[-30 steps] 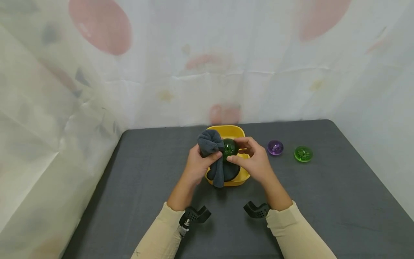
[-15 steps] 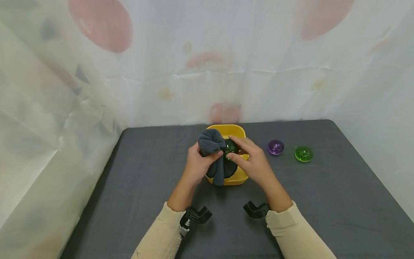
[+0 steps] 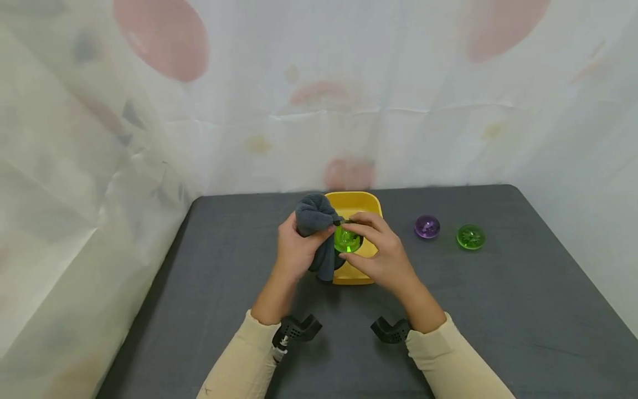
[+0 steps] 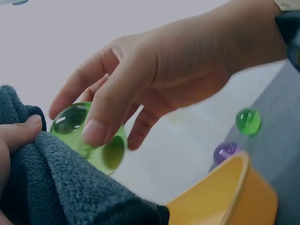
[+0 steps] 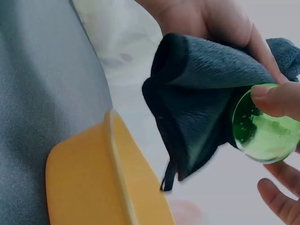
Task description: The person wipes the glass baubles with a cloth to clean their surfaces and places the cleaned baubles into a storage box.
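The right hand [image 3: 384, 257] pinches a clear green glass dome [image 3: 346, 240] between its thumb [image 4: 101, 123] and its fingertips, the remaining fingers spread loosely behind it. In the right wrist view the thumb sits on the rim of the dome's flat face, with tiny bubbles showing through the glass. The left hand [image 3: 299, 249] has its fingers curled round a bunched dark grey cloth [image 3: 314, 221], and its thumb presses a fold of that cloth against the side of the dome. A loose tail of cloth hangs down below the hands.

Both hands hold their things in the air just above a yellow square bowl [image 3: 366, 204], which stands on the grey table [image 3: 498, 310]; neither the dome nor the cloth touches the bowl as far as the wrist views show.

The step in hand looks like wiping the dome with the cloth. The next move probably calls for turning the dome in the pinch so that the cloth reaches its other faces, with a firm enough hold that the smooth glass does not slip.

To the right, well apart from the bowl, a purple glass dome [image 3: 427, 226] and a second green glass dome [image 3: 471, 236] lie near each other on the table. A pale patterned curtain [image 3: 319, 100] hangs behind.
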